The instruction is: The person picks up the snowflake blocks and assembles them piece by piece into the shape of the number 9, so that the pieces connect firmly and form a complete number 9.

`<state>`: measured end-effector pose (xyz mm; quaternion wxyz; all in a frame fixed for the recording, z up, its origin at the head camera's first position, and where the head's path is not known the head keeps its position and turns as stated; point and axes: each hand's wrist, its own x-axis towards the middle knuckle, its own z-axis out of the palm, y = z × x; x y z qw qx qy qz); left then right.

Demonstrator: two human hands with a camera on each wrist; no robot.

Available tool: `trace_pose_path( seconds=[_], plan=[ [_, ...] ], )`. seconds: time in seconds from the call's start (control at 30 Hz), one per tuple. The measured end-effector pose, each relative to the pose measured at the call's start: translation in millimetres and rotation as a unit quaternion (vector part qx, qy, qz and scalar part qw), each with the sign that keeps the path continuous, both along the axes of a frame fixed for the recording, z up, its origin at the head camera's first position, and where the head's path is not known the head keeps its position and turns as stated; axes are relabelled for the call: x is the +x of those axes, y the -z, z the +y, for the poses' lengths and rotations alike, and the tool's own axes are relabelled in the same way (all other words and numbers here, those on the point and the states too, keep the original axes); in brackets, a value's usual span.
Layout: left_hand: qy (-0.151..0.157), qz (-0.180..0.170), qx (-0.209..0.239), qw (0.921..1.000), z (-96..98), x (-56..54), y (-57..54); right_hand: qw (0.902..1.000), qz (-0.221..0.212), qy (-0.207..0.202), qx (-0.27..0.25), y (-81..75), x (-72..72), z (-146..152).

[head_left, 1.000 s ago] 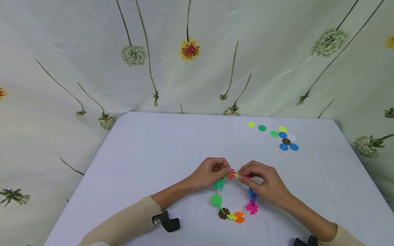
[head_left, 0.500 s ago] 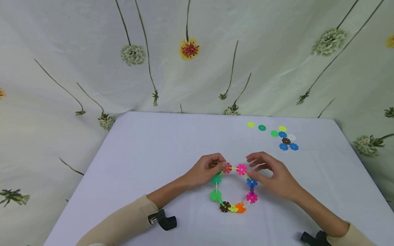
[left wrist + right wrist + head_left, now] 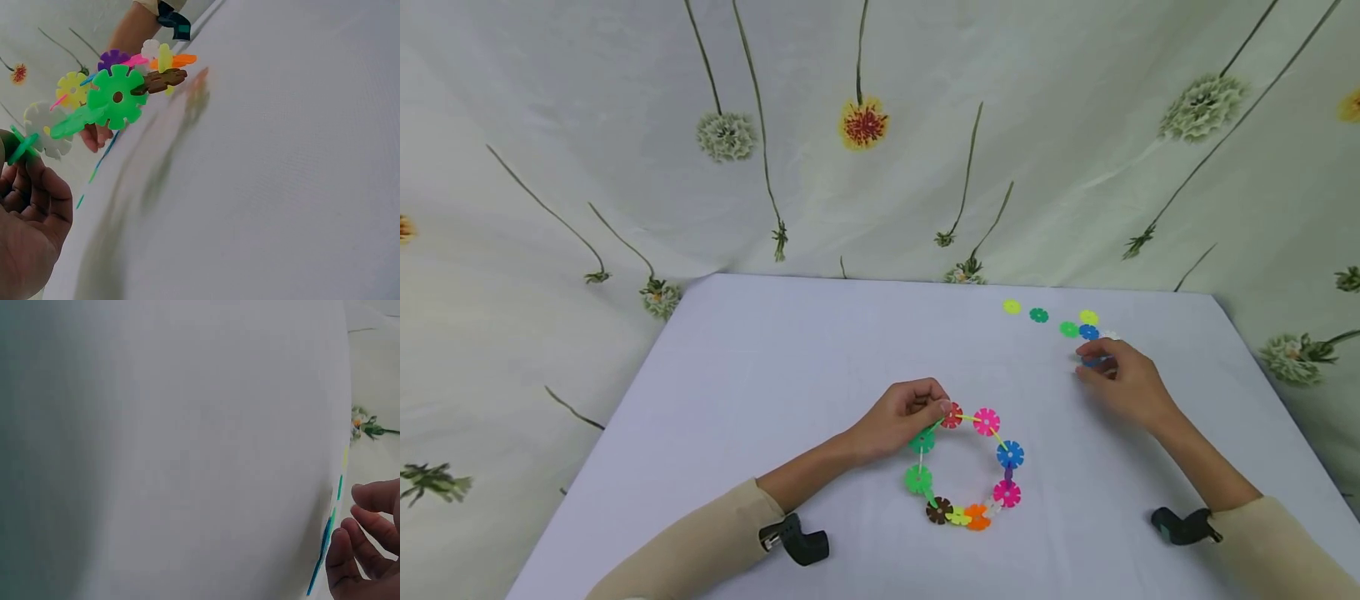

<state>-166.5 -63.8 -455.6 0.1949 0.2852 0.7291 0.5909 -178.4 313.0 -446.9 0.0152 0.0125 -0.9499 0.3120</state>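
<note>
My left hand (image 3: pixel 898 421) pinches a ring of joined, notched plastic flower discs (image 3: pixel 918 479) at its upper left, near a red disc (image 3: pixel 952 415). The left wrist view shows thumb and fingers of that hand (image 3: pixel 34 231) on a green disc (image 3: pixel 24 149), the ring raised above the table. Over the loose discs at the back right is my right hand (image 3: pixel 1126 383), its fingers bent loosely and apart. A blue disc (image 3: pixel 1092 361) shows partly beneath them; other discs there are hidden. In the right wrist view nothing sits between the fingertips of this hand (image 3: pixel 369 544).
Loose flower discs lie farther back: a yellow one (image 3: pixel 1012 307), a dark green one (image 3: pixel 1039 315), a light green one (image 3: pixel 1069 329) and several others. A white cloth covers the table (image 3: pixel 805 350). Behind it hangs a flower-printed curtain (image 3: pixel 925 167).
My right hand lets go of the ring's top right and moves right and away to the loose discs. The left hand keeps its pinch, and the ring has opened into plain view.
</note>
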Motion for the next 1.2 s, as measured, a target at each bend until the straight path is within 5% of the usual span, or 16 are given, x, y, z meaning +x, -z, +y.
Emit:
trace_pose_path(
  seconds=[0.17, 0.53, 0.93, 1.2],
  plan=[
    [0.0, -0.001, 0.001, 1.0, -1.0, 0.0, 2.7, 0.9989, -0.01, 0.001, 0.046, 2.5, -9.9, 16.6],
    [0.009, -0.002, 0.001, 1.0, 0.5, 0.6, 1.8, 0.9985, -0.028, -0.021, 0.042, 1.2, -23.6, 27.1],
    [0.012, -0.01, -0.003, 0.9999, 1.7, 3.0, 0.0, 0.9973, 0.06, -0.033, 0.025, 0.5, -12.1, 8.3],
    [0.017, -0.005, -0.005, 0.9998, 4.1, 3.4, -2.4, 0.991, 0.104, -0.069, -0.048, -10.0, 1.6, -23.1]
  ],
)
